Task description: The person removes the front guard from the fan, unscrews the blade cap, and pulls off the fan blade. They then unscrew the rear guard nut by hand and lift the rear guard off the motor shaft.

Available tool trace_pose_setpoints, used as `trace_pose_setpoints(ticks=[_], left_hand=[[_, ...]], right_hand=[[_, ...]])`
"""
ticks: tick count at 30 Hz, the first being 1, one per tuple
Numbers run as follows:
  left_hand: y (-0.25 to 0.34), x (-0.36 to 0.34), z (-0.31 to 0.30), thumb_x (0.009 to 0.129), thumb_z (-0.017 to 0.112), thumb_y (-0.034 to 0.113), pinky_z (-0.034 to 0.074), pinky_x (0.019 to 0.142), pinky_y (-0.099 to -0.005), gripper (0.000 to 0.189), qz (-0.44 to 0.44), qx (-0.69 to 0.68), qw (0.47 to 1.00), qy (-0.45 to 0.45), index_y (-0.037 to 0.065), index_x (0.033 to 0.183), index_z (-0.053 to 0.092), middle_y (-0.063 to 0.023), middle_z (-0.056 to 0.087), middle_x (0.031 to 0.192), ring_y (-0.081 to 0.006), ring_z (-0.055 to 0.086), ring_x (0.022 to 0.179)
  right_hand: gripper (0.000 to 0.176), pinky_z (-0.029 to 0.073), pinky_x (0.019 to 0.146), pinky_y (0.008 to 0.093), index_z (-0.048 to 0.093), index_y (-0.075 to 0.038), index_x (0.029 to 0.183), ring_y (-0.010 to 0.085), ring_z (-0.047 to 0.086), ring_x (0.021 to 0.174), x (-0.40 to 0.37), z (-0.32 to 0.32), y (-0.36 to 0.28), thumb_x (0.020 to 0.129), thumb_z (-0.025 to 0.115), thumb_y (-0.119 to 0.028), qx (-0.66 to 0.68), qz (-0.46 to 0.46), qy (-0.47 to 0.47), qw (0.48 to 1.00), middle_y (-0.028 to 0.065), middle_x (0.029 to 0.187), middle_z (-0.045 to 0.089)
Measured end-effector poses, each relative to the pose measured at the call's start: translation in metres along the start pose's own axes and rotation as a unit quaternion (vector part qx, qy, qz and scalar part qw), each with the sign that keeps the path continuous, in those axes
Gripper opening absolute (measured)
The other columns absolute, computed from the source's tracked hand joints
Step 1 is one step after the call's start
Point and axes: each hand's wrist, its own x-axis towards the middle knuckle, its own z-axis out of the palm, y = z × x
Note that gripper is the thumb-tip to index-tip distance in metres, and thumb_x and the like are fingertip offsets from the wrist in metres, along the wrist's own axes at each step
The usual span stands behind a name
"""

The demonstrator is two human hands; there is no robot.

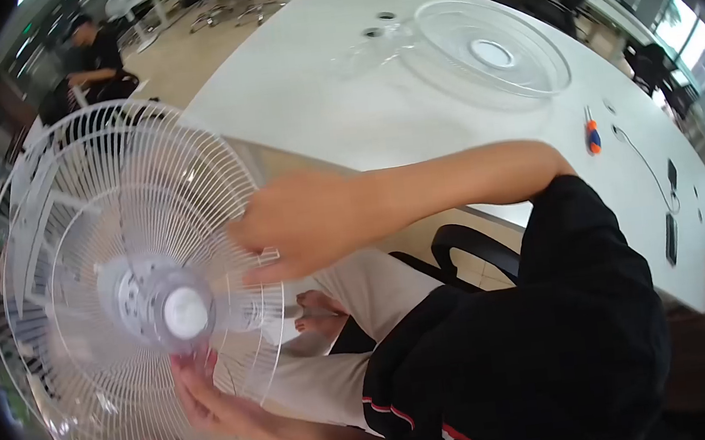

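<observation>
A white fan with a round wire grille (97, 401) fills the left side of the view. Translucent blades and a hub with a round white cap (185, 313) sit at its middle. My right hand (297, 226), slightly blurred, is closed at the right rim of the grille, with its fingers curled over the wires. Lower down, my left hand (208, 394) reaches the blades just below the hub, its fingertips closed around a translucent blade part and partly hidden by it.
A second round grille (494, 50) lies on the white table (303, 79), beside clear plastic wrap (378, 50). An orange and blue screwdriver (593, 136) and a cable (647, 163) are further right. A black chair armrest (475, 246) is near my legs. Another person (100, 62) sits at the back left.
</observation>
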Motion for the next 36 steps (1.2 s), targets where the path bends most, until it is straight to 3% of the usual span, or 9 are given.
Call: trace_pose_setpoints(ticks=[6,10,12,18,24,27,30,33,36], left_hand=[[-0.008,-0.011,0.012,0.106,0.054,0.032,0.056,0.092,-0.0396,0.053,0.007,-0.015,0.999,0.035,-0.013,0.135,0.055,-0.0252,0.063,0.129,-0.0322,0.068,0.111],[-0.007,-0.015,0.018,0.106,0.054,0.030,0.054,0.095,-0.0396,0.053,0.013,-0.016,1.000,0.016,-0.013,0.137,0.052,-0.0270,0.062,0.130,-0.0337,0.067,0.113],[-0.012,-0.017,0.015,0.106,0.053,0.030,0.053,0.096,-0.0398,0.053,0.019,-0.011,1.000,0.005,-0.013,0.138,0.051,-0.0277,0.062,0.130,-0.0346,0.067,0.115],[-0.009,-0.026,0.017,0.106,0.051,0.030,0.051,0.097,-0.0410,0.054,-0.006,0.003,1.000,0.009,-0.014,0.138,0.051,-0.0264,0.063,0.129,-0.0315,0.067,0.113],[0.006,-0.039,0.014,0.108,0.046,0.034,0.052,0.098,-0.0401,0.055,-0.008,0.021,1.000,0.020,-0.013,0.137,0.052,-0.0254,0.066,0.122,-0.0329,0.067,0.109],[0.001,-0.047,-0.004,0.107,0.049,0.034,0.053,0.097,-0.0550,0.061,0.055,0.031,0.997,0.036,-0.024,0.124,0.053,-0.0389,0.065,0.112,-0.0468,0.069,0.102],[0.016,-0.054,-0.006,0.103,0.053,0.026,0.056,0.092,-0.0460,0.048,0.016,0.032,0.988,0.152,-0.021,0.110,0.059,-0.0307,0.069,0.100,-0.0380,0.070,0.093],[0.012,-0.064,-0.036,0.107,0.049,0.028,0.051,0.095,-0.0399,0.046,0.049,0.085,0.981,0.168,-0.013,0.122,0.060,-0.0193,0.068,0.102,-0.0273,0.067,0.094],[0.045,-0.065,-0.027,0.106,0.046,0.025,0.051,0.093,-0.0389,0.039,0.031,0.039,0.972,0.231,-0.010,0.107,0.063,-0.0155,0.065,0.090,-0.0251,0.065,0.087]], right_hand=[[0.035,0.049,0.087,0.0455,0.058,-0.007,0.107,0.0358,0.063,0.099,-0.137,-0.076,0.142,0.082,0.077,-0.023,-0.277,0.173,0.210,0.921,0.0144,0.104,0.065],[0.071,0.042,0.109,0.0491,0.049,-0.002,0.137,0.0351,0.047,0.135,-0.245,-0.115,0.206,0.076,0.080,-0.023,-0.412,0.450,0.082,0.788,0.0185,0.142,0.051],[0.072,0.041,0.110,0.0506,0.049,-0.002,0.138,0.0333,0.046,0.137,-0.281,-0.122,0.224,0.075,0.079,-0.021,-0.375,0.494,0.049,0.783,0.0169,0.143,0.052],[0.040,0.051,0.094,0.0488,0.062,-0.005,0.120,0.0341,0.065,0.108,-0.325,-0.120,0.245,0.081,0.069,-0.009,-0.363,0.466,0.040,0.806,0.0151,0.111,0.071],[0.022,0.053,0.070,0.0502,0.063,-0.007,0.110,0.0397,0.068,0.081,-0.335,-0.120,0.241,0.089,0.062,-0.012,-0.348,0.431,0.085,0.828,0.0175,0.092,0.071],[0.022,0.053,0.070,0.0501,0.063,-0.007,0.109,0.0392,0.068,0.080,-0.334,-0.131,0.223,0.089,0.064,-0.013,-0.355,0.396,0.149,0.834,0.0173,0.091,0.072],[0.032,0.054,0.071,0.0490,0.065,-0.006,0.115,0.0400,0.068,0.081,-0.330,-0.152,0.203,0.084,0.072,-0.015,-0.373,0.355,0.186,0.837,0.0194,0.092,0.072],[0.038,0.052,0.069,0.0473,0.067,0.000,0.115,0.0393,0.068,0.078,-0.296,-0.183,0.159,0.082,0.077,-0.015,-0.367,0.288,0.259,0.846,0.0186,0.091,0.072],[0.039,0.060,0.079,0.0358,0.064,0.002,0.124,0.0215,0.074,0.096,-0.263,-0.242,0.110,0.091,0.073,-0.017,-0.214,0.279,0.311,0.883,0.0133,0.104,0.075]])
